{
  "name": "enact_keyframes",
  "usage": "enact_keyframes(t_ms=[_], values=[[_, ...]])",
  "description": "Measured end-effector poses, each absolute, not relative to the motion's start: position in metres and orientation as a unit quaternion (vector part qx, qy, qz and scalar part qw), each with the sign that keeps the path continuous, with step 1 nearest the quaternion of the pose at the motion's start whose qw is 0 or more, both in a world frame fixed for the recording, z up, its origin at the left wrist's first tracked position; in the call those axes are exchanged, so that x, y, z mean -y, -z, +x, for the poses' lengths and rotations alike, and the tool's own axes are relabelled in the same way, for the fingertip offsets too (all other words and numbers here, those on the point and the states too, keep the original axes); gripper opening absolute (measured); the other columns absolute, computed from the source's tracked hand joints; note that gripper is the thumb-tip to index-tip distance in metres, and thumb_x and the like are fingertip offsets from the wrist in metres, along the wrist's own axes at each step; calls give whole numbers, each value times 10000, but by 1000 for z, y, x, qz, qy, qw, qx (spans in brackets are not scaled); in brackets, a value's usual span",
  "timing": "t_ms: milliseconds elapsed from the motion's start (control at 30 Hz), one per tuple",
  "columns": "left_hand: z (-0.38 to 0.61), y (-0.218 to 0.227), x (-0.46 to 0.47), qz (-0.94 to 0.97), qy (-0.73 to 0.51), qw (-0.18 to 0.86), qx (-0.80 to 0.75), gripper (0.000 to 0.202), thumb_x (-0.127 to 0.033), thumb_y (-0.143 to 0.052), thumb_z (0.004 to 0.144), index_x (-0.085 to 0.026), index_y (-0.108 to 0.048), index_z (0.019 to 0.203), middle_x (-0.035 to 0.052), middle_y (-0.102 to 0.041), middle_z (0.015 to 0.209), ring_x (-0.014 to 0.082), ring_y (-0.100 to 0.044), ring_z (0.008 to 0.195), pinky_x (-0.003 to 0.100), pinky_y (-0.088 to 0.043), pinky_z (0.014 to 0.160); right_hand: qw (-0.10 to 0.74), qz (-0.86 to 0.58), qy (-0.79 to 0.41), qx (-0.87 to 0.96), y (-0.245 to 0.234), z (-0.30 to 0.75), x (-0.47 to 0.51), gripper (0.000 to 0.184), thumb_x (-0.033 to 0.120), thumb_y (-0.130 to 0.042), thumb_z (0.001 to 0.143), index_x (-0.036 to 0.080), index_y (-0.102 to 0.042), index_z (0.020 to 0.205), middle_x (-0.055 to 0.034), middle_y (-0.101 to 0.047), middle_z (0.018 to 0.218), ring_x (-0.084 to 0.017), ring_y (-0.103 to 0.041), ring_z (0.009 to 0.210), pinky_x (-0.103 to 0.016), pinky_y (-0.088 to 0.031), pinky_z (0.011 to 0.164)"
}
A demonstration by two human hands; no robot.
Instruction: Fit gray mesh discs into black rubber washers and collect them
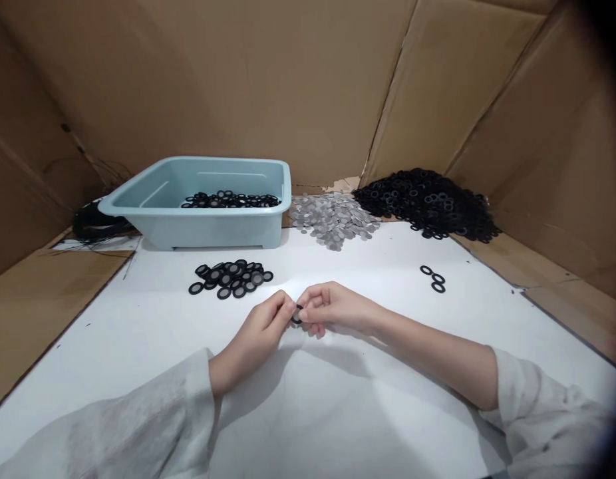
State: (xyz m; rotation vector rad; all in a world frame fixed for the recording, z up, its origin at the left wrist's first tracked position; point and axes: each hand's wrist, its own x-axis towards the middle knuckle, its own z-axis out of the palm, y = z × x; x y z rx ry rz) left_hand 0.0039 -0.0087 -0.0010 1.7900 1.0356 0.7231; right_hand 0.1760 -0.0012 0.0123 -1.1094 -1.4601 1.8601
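Between my fingertips is a black rubber ring (297,315) with a grey centre, held over the white table. My left hand (265,324) pinches its left side. On the opposite side, my right hand (332,307) grips it between thumb and fingers. Just beyond my left hand lies a small heap of black rings with grey mesh discs in them (233,277). Three loose black rings (438,279) rest on the table to the right of my right hand. Whether the grey disc in the held ring is fully seated is hidden by my fingers.
A light blue plastic tub (213,229) at the back left holds many more ringed discs. Beside it are a pile of loose grey discs (335,218) and a large mound of black rings (428,203). Cardboard walls (248,86) enclose the white table (348,406). Black strands (98,223) lie far left.
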Motion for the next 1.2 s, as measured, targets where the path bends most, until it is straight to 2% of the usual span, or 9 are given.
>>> enact_keyframes(t_ms=[167, 333, 533, 667, 767, 900, 1000, 1200], values=[[6, -2, 8, 720, -292, 475, -413, 324, -380, -350, 883, -173, -379, 637, -42, -371, 587, 98, -344, 557, 227, -278, 532, 259, -432, -647, 572, -13, 173, 5, 160, 274, -546, 758, 129, -518, 697, 18, -501, 539, -65, -446, 462, -189, -343, 443], [7, -5, 9, 683, -312, 531, -393, 254, -313, -458, 824, -172, -377, 627, -53, -329, 569, 84, -307, 522, 210, -238, 487, 280, -411, -598, 628, -13, 172, 8, 149, 264, -528, 779, 146, -492, 695, 44, -443, 514, -54, -374, 467, -181, -275, 453], [3, -7, 10, 693, -333, 498, -402, 243, -317, -466, 817, -174, -389, 636, -50, -349, 578, 91, -324, 531, 207, -256, 498, 314, -435, -577, 615, -21, 173, 8, 133, 248, -552, 748, 149, -494, 682, 43, -459, 501, -63, -425, 468, -184, -322, 457], [2, -3, 10, 717, -315, 474, -403, 237, -347, -403, 856, -179, -414, 689, -51, -348, 589, 96, -323, 536, 212, -265, 509, 267, -452, -625, 578, -23, 176, 4, 107, 203, -557, 721, 132, -520, 650, 29, -500, 485, -54, -434, 417, -180, -340, 422], [4, -1, 10, 735, -307, 450, -405, 269, -344, -358, 878, -176, -416, 676, -43, -374, 603, 103, -346, 568, 218, -285, 540, 241, -429, -668, 559, -21, 176, 3, 80, 186, -585, 697, 127, -531, 698, 20, -536, 515, -64, -471, 438, -191, -380, 446], [5, -1, 8, 738, -301, 435, -419, 299, -356, -340, 886, -175, -401, 656, -39, -392, 613, 107, -362, 583, 225, -296, 557, 246, -419, -670, 562, -17, 174, 4, 147, 262, -585, 733, 136, -510, 715, 16, -540, 551, -72, -488, 475, -198, -399, 465], [6, -3, 8, 734, -298, 451, -412, 313, -372, -346, 879, -172, -400, 645, -36, -394, 610, 107, -363, 577, 226, -292, 545, 247, -432, -642, 584, -15, 172, 5, 194, 303, -556, 768, 143, -496, 676, 24, -510, 539, -59, -453, 458, -181, -358, 439], [5, -5, 7, 690, -308, 528, -388, 281, -343, -485, 808, -174, -364, 618, -59, -330, 554, 78, -305, 505, 204, -237, 472, 275, -425, -612, 608, -17, 172, 6, 167, 250, -534, 779, 148, -477, 660, 44, -467, 493, -47, -411, 434, -174, -319, 436]])
